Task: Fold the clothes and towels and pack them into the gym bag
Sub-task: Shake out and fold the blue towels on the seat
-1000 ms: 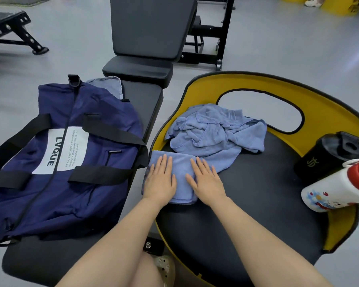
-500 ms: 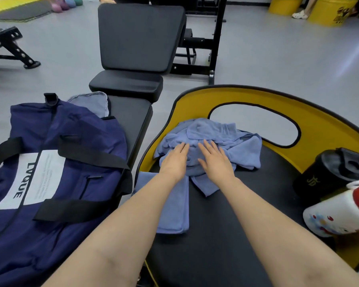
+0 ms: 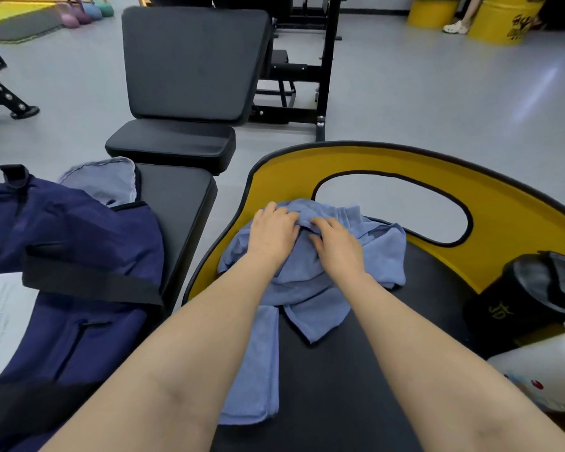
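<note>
A crumpled light-blue towel (image 3: 377,249) lies in a heap on the black round seat (image 3: 356,370) with a yellow rim. My left hand (image 3: 271,231) and my right hand (image 3: 335,243) both sit on top of the heap, fingers curled into the cloth at its far edge. A folded light-blue towel (image 3: 253,363) lies flat near the seat's left edge, partly under my left forearm. The navy gym bag (image 3: 62,288) with black straps rests on a black bench to the left, a pale blue cloth (image 3: 101,179) showing at its far end.
A black shaker bottle (image 3: 529,295) and a white bottle (image 3: 542,370) lie on the seat's right side. The yellow rim (image 3: 490,210) has a cut-out. An inclined black bench (image 3: 193,63) stands behind, with grey floor around. Yellow drums (image 3: 499,17) and a person's foot are far right.
Both hands left the folded towel, reached forward onto the crumpled towel, and now curl their fingers into it. The camera moved closer and lower.
</note>
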